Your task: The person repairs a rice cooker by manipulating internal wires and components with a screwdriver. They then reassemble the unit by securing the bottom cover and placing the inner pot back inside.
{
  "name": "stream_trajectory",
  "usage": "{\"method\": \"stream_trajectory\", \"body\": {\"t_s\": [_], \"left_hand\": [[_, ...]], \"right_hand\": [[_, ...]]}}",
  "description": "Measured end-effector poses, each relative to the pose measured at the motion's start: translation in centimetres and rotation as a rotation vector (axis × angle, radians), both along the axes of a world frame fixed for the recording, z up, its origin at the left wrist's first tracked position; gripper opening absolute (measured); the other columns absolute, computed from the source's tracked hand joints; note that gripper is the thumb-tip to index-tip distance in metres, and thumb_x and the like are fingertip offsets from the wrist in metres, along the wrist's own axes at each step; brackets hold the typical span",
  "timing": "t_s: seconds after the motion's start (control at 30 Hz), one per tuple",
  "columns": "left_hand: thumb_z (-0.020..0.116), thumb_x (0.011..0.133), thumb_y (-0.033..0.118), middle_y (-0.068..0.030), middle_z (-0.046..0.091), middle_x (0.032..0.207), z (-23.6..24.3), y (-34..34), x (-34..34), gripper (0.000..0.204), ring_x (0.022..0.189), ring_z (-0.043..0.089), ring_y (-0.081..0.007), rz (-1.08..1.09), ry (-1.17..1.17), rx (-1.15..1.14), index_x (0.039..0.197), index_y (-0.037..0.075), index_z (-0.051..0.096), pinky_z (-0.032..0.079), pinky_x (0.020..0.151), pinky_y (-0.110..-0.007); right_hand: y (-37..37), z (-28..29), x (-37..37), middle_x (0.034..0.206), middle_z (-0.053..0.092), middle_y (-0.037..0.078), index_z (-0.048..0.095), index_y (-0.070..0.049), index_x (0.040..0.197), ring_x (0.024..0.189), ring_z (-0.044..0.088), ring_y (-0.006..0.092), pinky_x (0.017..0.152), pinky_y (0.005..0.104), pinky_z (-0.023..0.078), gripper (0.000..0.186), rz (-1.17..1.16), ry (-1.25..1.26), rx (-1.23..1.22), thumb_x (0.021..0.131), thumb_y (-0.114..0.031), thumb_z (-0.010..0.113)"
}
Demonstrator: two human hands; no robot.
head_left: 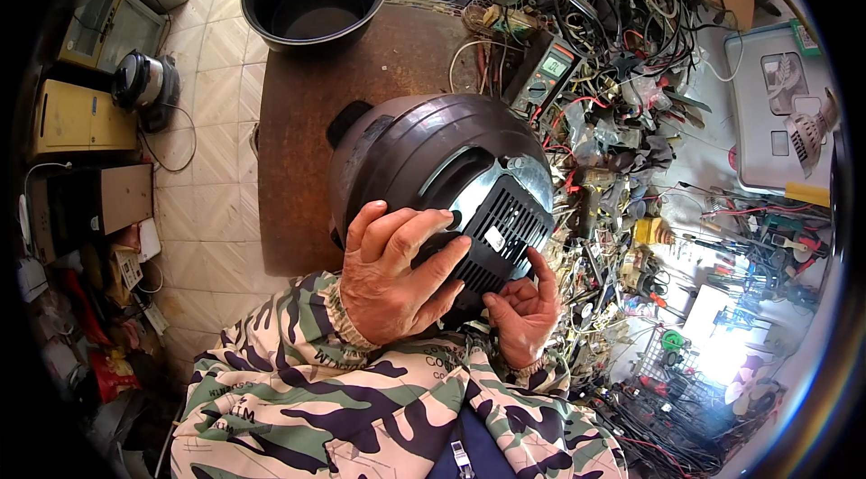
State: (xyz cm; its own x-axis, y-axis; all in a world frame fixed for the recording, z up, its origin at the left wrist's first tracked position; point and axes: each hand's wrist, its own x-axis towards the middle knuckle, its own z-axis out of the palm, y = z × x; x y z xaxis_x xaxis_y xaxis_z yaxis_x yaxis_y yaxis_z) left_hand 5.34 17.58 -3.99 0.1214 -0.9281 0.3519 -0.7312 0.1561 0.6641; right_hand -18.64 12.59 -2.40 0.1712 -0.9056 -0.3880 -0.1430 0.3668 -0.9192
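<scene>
A dark brown, domed cooker-like appliance (397, 154) lies on the brown worn board, its black vented panel (505, 222) facing up at the right. My left hand (397, 267) grips the appliance along the panel's left edge, its bent fingertips near the recessed handle and slats. My right hand (519, 308) has curled fingers on the panel's lower right edge, thumb against it. A black inner pot (311, 1) stands beyond the appliance. The appliance's near lower part is hidden behind my hands.
The worn board (298, 91) borders a tiled floor. Right lie a multimeter (546, 73), tangled wires, tools, small parts and a grey case (767, 163). Left stand another small appliance (144, 82) and yellow cabinets (77, 118).
</scene>
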Motion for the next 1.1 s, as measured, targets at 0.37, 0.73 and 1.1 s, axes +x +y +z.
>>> {"method": "stream_trajectory", "body": {"t_s": [0.37, 0.73, 1.1], "left_hand": [[0.089, 0.08, 0.027, -0.0128, 0.057, 0.147, 0.4, -0.2, -0.2, 0.054, 0.133, 0.053, -0.0327, 0.015, -0.033, 0.021, 0.131, 0.016, 0.079, 0.033, 0.121, -0.056], [0.091, 0.074, 0.023, -0.0157, 0.06, 0.143, 0.9, -0.5, -0.7, 0.053, 0.132, 0.055, -0.0348, 0.085, -0.101, 0.024, 0.126, 0.016, 0.081, 0.037, 0.118, -0.056], [0.091, 0.073, 0.023, -0.0168, 0.061, 0.141, 1.0, -1.2, -0.4, 0.052, 0.131, 0.057, -0.036, 0.083, -0.1, 0.027, 0.124, 0.015, 0.081, 0.037, 0.119, -0.058]], "right_hand": [[-1.9, -0.2, -0.7, 0.088, 0.069, 0.001, 0.036, -0.003, 0.17, 0.078, 0.064, 0.0043, 0.068, 0.0198, 0.048, 0.095, 0.209, 0.085, 0.015, 0.089, 0.01, 0.083], [-2.8, 0.3, 0.4, 0.089, 0.069, 0.009, 0.072, -0.002, 0.139, 0.069, 0.064, 0.0166, 0.063, 0.0313, 0.053, 0.065, 0.356, 0.601, -0.575, 0.08, -0.012, 0.096], [-4.1, 0.0, 0.5, 0.137, 0.064, 0.029, 0.072, -0.002, 0.137, 0.121, 0.063, 0.0483, 0.101, 0.0574, 0.053, 0.079, 0.369, 0.691, -0.827, 0.067, -0.024, 0.101]]}}
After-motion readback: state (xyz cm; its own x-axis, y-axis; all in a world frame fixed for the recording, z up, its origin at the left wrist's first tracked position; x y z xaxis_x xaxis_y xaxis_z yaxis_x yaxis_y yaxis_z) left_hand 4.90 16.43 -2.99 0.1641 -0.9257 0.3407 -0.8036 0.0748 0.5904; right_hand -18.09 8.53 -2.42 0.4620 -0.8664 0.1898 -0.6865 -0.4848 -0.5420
